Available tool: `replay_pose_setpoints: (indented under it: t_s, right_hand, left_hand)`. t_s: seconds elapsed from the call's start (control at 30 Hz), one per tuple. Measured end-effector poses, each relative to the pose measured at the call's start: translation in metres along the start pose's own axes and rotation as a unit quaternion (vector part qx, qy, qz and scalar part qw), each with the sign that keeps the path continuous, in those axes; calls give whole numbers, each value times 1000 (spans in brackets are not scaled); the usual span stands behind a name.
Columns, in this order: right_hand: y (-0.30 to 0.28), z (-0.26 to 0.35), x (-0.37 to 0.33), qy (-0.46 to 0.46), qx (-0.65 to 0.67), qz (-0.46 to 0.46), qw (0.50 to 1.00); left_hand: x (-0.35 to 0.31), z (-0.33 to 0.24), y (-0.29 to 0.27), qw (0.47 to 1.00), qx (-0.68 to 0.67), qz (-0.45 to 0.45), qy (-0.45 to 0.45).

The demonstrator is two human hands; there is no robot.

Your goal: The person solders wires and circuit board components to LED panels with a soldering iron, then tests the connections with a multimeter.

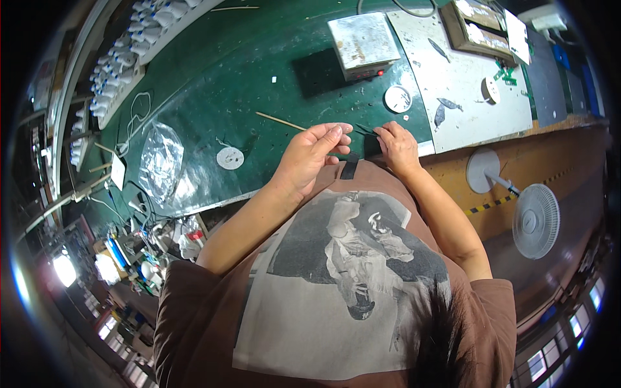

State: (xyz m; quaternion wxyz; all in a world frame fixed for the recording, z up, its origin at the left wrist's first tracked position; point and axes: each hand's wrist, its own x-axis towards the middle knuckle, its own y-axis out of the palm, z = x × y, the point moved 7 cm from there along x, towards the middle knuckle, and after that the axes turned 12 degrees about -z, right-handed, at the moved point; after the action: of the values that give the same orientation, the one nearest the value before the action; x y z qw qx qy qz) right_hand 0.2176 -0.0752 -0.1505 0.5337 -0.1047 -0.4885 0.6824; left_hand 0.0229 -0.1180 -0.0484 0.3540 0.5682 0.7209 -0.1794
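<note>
At the near edge of the green work surface, my left hand (pixel 315 150) is closed, thumb against forefinger. Whatever it pinches is too small to make out. Just to its right, my right hand (pixel 398 147) grips dark tweezers (pixel 365 130), whose thin tips point left toward the left hand without visibly touching it. A thin wooden stick (pixel 280 120) lies on the surface, its near end running behind my left hand. Beyond the right hand sits a round white dish (pixel 398 99) with small dark bits in it.
A metal box (pixel 364 44) with a lit red switch stands ahead. To the left lie a white disc (pixel 229 158) and a clear plastic bag (pixel 162 161). A pale board (pixel 462 84) at right bears leaf-shaped dark pieces and a wooden box (pixel 477 29). White bottles (pixel 132 48) line the far left.
</note>
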Motion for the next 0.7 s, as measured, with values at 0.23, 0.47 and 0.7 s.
replay_pose_setpoints:
  t_s: [0.23,0.47,0.7]
  right_hand:
    - [20,2,3,-13,-55,53,997]
    - [28,-6,-3,14,-111,68,991]
    - [32,-10,-2,-43,-170,40,984]
  left_hand:
    - [-37,11,-39,995,-93,-22,-8]
    - [-88,49,-117,973,-215,-83,-10]
    - [-169,107,-216,925,-335,-178,13]
